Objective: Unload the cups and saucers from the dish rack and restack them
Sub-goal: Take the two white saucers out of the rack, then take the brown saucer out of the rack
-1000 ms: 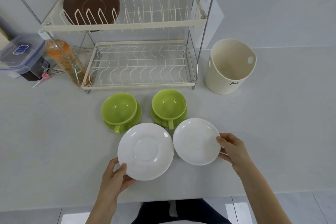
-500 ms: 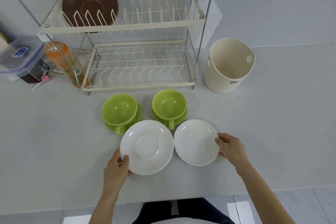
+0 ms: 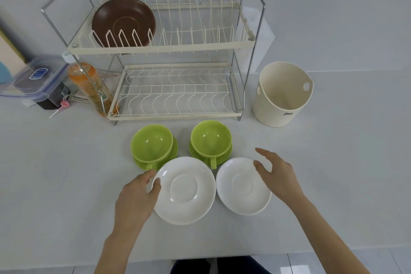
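Note:
Two white saucers lie flat on the counter in front of me, a larger one (image 3: 184, 191) on the left and a smaller one (image 3: 242, 187) on the right. My left hand (image 3: 138, 193) hovers at the larger saucer's left rim, thumb just touching it, holding nothing. Over the smaller saucer's right rim, my right hand (image 3: 275, 176) has its fingers spread. Behind them, two green cups (image 3: 152, 142) (image 3: 210, 137) each sit on a green saucer. A brown saucer (image 3: 123, 21) stands upright in the top tier of the dish rack (image 3: 160, 48). The lower tier holds nothing.
A cream bucket (image 3: 282, 95) stands right of the rack. On the rack's left are an orange bottle (image 3: 89, 82) and a clear lidded container (image 3: 33, 78). The counter's front edge runs just below my forearms.
Both white saucers were set down flat and slid a little away from me. Both hands let go of the rims; the left moved up the left edge and the right opened its fingers.

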`<state>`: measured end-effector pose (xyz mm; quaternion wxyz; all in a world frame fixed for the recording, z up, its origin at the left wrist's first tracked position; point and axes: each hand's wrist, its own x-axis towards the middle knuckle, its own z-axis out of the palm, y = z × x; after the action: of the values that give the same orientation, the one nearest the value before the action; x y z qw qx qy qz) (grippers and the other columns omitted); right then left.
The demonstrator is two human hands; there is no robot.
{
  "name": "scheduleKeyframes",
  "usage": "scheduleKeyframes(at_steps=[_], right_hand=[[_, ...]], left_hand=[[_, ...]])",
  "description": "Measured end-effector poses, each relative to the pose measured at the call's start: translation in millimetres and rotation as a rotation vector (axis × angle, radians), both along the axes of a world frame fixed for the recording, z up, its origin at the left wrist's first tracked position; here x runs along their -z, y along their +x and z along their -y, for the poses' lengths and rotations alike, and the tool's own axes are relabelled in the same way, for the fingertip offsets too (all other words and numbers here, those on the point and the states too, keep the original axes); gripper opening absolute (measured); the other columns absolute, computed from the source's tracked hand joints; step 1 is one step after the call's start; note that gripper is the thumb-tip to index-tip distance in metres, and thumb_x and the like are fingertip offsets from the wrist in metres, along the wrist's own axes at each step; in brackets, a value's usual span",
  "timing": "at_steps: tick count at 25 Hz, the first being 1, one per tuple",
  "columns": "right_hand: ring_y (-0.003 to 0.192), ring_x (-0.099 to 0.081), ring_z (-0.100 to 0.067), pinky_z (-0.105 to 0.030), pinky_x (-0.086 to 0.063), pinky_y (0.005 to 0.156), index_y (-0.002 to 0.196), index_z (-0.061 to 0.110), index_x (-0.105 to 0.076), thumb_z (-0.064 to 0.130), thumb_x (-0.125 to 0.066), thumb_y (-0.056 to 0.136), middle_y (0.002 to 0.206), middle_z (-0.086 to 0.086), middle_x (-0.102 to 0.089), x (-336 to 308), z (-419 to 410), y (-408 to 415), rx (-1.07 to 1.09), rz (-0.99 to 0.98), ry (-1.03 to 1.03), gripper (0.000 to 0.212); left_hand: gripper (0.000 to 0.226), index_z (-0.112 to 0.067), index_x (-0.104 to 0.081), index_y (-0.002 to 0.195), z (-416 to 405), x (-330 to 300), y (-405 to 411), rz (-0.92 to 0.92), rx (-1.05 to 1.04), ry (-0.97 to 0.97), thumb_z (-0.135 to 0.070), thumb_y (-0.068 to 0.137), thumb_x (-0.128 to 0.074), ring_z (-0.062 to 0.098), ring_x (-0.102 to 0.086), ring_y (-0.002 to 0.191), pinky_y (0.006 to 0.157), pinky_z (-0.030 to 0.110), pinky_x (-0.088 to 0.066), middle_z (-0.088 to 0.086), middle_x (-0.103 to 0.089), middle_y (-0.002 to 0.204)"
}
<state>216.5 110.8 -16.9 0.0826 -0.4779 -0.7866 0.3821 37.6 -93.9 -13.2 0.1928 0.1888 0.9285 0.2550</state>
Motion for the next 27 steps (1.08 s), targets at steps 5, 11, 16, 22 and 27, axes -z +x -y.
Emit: scheduleKeyframes(at_steps=[5,11,16,22,27], right_hand=[[0.134,-0.040,-0.017,-0.025,-0.030,0.106,0.138,0.024,-0.039,0.027,-0.053,0.090,0.145,0.001,-0.044,-58,-14,-41,-0.243,-0.039,0.204,0.051],[0.142,-0.025,-0.011,-0.025,-0.022,0.112,0.140,0.028,-0.036,0.027,-0.053,0.090,0.148,0.002,-0.040,-123,-25,-99,-0.455,-0.082,0.383,0.052],[0.136,-0.035,-0.013,-0.007,-0.022,0.093,0.139,0.024,-0.038,0.026,-0.050,0.092,0.146,0.004,-0.042,-168,-34,-146,-0.513,-0.160,0.449,0.048],[0.135,-0.039,-0.016,-0.017,-0.026,0.104,0.139,0.024,-0.039,0.025,-0.047,0.093,0.147,0.003,-0.042,-193,-42,-209,-0.527,-0.192,0.440,0.046],[0.132,-0.043,-0.016,-0.025,-0.030,0.108,0.139,0.018,-0.038,0.025,-0.044,0.094,0.145,0.000,-0.045,-194,-58,-276,-0.502,-0.119,0.331,0.046]], left_hand=[[0.039,-0.021,-0.054,0.126,-25,-53,-34,-0.193,0.088,0.102,-0.027,0.089,-0.050,0.029,-0.054,0.119,0.095,0.039,-0.041,0.006,-0.061,0.128],[0.037,-0.022,-0.056,0.125,-51,-115,-82,-0.505,0.201,0.228,-0.027,0.089,-0.049,0.031,-0.060,0.107,0.085,0.037,-0.045,0.008,-0.064,0.122],[0.037,-0.019,-0.056,0.125,-72,-158,-123,-0.681,0.238,0.284,-0.025,0.089,-0.048,0.030,-0.060,0.108,0.087,0.036,-0.045,0.008,-0.064,0.123],[0.041,-0.016,-0.048,0.131,-95,-179,-179,-0.706,0.301,0.237,-0.026,0.092,-0.043,0.028,-0.055,0.117,0.094,0.041,-0.043,0.007,-0.056,0.133],[0.046,-0.009,-0.041,0.134,-120,-183,-243,-0.568,0.292,0.110,-0.023,0.091,-0.043,0.036,-0.048,0.122,0.099,0.042,-0.038,0.017,-0.048,0.137]])
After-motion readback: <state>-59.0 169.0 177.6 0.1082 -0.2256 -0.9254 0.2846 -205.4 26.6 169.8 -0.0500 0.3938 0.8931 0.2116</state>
